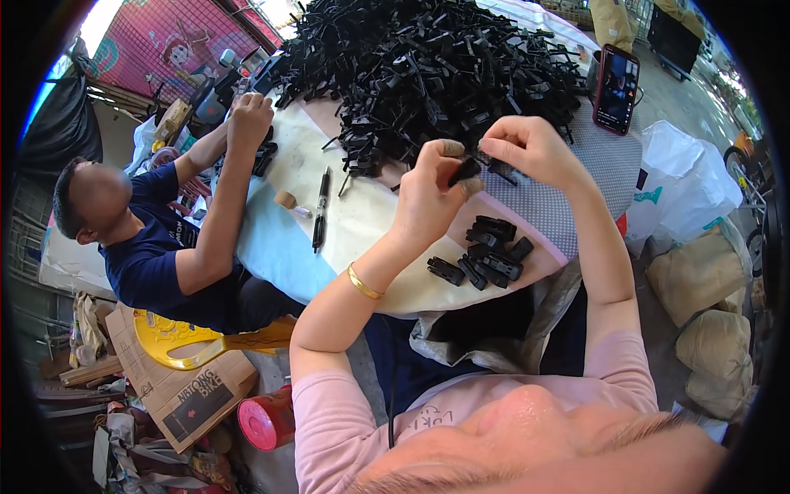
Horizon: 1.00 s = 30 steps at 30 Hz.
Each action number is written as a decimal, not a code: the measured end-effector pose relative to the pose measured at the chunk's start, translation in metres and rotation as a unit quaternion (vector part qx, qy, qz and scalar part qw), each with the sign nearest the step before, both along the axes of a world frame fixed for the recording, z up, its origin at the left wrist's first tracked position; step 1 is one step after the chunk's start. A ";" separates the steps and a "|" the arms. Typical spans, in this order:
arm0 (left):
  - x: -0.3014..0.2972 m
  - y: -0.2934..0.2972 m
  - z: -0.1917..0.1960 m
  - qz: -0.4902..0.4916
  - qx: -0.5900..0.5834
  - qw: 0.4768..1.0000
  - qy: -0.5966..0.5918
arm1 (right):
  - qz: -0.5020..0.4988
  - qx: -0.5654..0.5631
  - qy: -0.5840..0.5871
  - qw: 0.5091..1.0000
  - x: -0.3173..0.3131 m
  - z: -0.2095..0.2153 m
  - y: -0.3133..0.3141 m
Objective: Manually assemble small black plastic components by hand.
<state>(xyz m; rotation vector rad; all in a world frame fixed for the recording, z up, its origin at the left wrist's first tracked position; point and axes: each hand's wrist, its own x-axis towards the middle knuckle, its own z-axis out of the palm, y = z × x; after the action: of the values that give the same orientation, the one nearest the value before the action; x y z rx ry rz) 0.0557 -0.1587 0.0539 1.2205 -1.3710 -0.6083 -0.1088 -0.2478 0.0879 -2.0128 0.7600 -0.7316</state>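
Observation:
My left hand (434, 185) pinches a small black plastic clip (463, 171) between thumb and fingers, above the table's near edge. My right hand (527, 146) meets it from the right, fingertips closed on a thin black strip-like part (494, 165) that touches the clip. A gold bangle (363, 283) sits on my left wrist. Just below the hands lies a small cluster of assembled black clips (485, 255). A big heap of loose black plastic parts (428, 66) fills the far half of the table.
A black marker pen (320, 210) and a small cork-like stub (285, 200) lie on the pale tablecloth (280, 247). A phone (616, 88) stands at the right. A co-worker in a dark blue shirt (156, 263) sits left, hands (249, 111) at the heap. Sacks and a white bag are right.

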 end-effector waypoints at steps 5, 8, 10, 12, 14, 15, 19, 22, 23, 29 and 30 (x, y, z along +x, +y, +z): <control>0.007 0.003 0.000 -0.212 0.129 0.950 -0.188 | -0.058 -0.242 0.220 0.943 -0.002 -0.018 -0.007; 0.008 -0.002 -0.003 -0.235 0.158 0.942 -0.182 | -0.070 -0.258 0.294 0.918 0.000 -0.021 -0.005; 0.010 -0.005 -0.006 -0.209 0.199 0.948 -0.136 | -0.063 -0.283 0.310 0.906 -0.001 -0.024 -0.007; 0.013 -0.010 -0.011 -0.166 0.190 0.966 -0.055 | -0.049 -0.298 0.302 0.904 -0.002 -0.023 -0.007; 0.018 -0.014 -0.014 -0.145 0.213 0.965 0.055 | -0.036 -0.313 0.292 0.903 -0.001 -0.014 -0.004; 0.021 -0.014 -0.015 -0.147 0.223 0.959 0.099 | -0.014 -0.261 0.237 0.936 -0.001 -0.008 -0.002; 0.027 -0.014 -0.004 -0.278 0.250 0.881 0.291 | 0.064 -0.191 0.073 0.977 0.002 0.000 0.003; 0.029 -0.014 0.001 -0.388 0.228 0.828 0.334 | 0.119 -0.194 -0.029 0.973 0.007 -0.006 0.009; 0.032 -0.016 0.002 -0.399 0.244 0.817 0.337 | 0.133 -0.206 -0.053 0.968 0.008 -0.010 0.009; 0.027 -0.013 0.002 -0.318 0.124 0.865 0.369 | 0.097 -0.101 -0.094 0.986 0.006 -0.007 0.011; 0.027 -0.013 0.002 -0.318 0.123 0.864 0.369 | 0.078 -0.072 -0.114 0.988 0.007 -0.007 0.011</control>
<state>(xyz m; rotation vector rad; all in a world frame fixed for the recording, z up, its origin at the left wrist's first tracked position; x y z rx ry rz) 0.0826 -0.1716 0.0555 0.5605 -1.0089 -1.5756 -0.1022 -0.2372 0.0807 -2.0451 0.4215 -0.9268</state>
